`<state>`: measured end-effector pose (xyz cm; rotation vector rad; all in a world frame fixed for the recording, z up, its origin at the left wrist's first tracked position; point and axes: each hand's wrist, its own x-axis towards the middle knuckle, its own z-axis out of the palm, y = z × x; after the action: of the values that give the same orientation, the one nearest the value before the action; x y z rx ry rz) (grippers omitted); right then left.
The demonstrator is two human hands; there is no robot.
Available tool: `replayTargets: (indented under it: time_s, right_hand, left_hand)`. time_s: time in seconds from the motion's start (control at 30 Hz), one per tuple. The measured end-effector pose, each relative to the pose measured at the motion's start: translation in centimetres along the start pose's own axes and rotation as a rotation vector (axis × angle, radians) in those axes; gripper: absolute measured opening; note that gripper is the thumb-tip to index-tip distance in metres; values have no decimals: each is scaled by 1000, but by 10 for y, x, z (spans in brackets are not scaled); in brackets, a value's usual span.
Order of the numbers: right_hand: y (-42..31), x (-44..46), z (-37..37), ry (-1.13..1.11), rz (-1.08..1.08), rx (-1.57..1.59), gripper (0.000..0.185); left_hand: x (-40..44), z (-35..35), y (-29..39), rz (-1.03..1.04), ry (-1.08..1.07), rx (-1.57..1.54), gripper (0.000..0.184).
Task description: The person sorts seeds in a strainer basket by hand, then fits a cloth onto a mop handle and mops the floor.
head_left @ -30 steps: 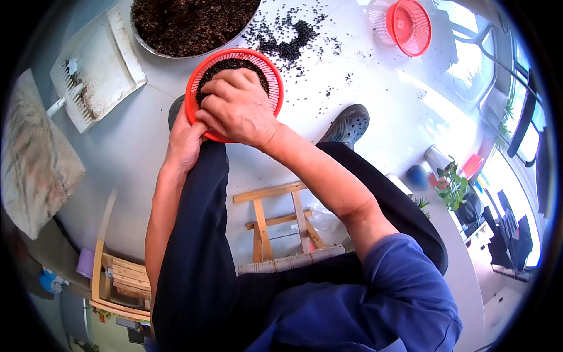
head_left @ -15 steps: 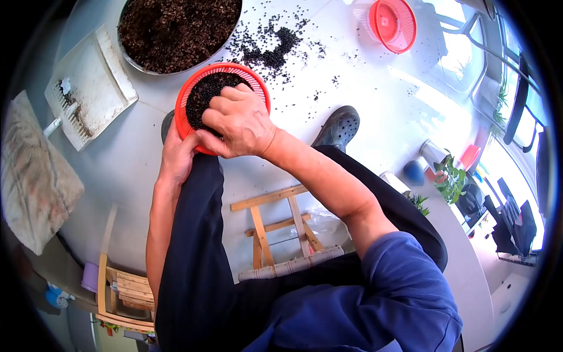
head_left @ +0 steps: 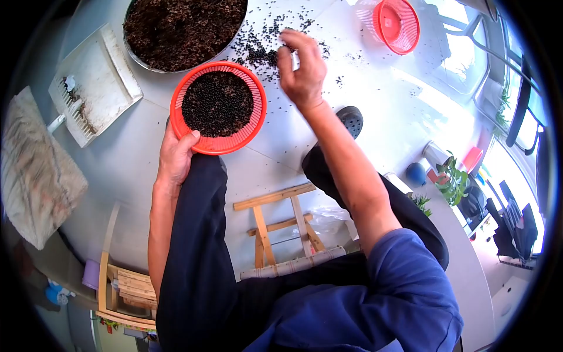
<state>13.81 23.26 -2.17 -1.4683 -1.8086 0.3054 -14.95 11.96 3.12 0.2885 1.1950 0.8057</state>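
Observation:
My left hand (head_left: 177, 154) grips the near-left rim of a red plastic basket (head_left: 255, 126), with the thumb over the edge. Small dark beads or seeds (head_left: 217, 104), mixed with brown bits, fill the basket's bottom. To the right, my right hand (head_left: 304, 70) hangs over the floor with its fingers curled but apart, and nothing shows in it. Beside it lies a loose pile of dark beads (head_left: 261, 56), partly hidden by the fingers. A large round metal pan (head_left: 153, 69) of brown crumbly material stands beyond the basket.
A white dustpan (head_left: 108, 88) and a furry cloth (head_left: 41, 170) lie at the left. Another red basket (head_left: 410, 29) sits at the upper right. Wooden stool legs (head_left: 263, 234) show between my knees, and a potted plant (head_left: 451, 182) stands at the right.
My right hand has left the red basket and moved right, over the scattered beads. The basket's contents are now uncovered, and my left hand still holds its rim. My right foot has shifted.

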Motion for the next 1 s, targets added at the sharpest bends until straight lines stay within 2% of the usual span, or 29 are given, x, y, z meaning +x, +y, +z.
replayTargets:
  time_s: [0.07, 0.17, 0.33, 0.43, 0.53, 0.6, 0.67, 0.7, 0.77, 0.9, 0.97, 1.0]
  right_hand:
    - [31, -8, -1, -59, 54, -142, 37]
    - [47, -21, 15, -73, 91, -166, 45]
    - [6, -22, 45, -223, 64, -43, 58]
    - [-8, -18, 55, -239, -40, -29, 63]
    - [-13, -18, 54, -357, -121, -126, 58]
    - [-7, -10, 54, -387, -139, -133, 40]
    - [-4, 0, 53, -387, -253, -188, 21]
    - [-3, 2, 51, -372, -266, -177, 21]
    - [4, 1, 52, -565, -389, -214, 24]
    - [-1, 10, 55, -579, -373, -212, 31]
    - [-4, 13, 53, -698, -161, -302, 31]
    - [-4, 13, 51, -636, -113, -255, 32]
  left_hand:
    - [-2, -2, 1, -5, 9, -26, 55]
    - [-7, -4, 5, -31, 22, -39, 55]
    - [-13, -9, 3, -44, 45, -52, 54]
    - [-13, -12, -1, -42, 41, -88, 54]
    - [-14, -7, 1, -36, 56, -149, 58]
    - [-14, -5, 4, -17, 44, -152, 59]
    - [-11, -11, -3, 4, 37, -109, 61]
    - [-10, -10, -3, -6, 35, -101, 61]
    - [-8, -4, 1, 39, 9, -75, 63]
    - [-5, -1, 2, -4, 11, -70, 62]
    - [-1, -2, -4, 64, -20, 47, 59]
    - [-1, 0, -5, 48, -11, 25, 57]
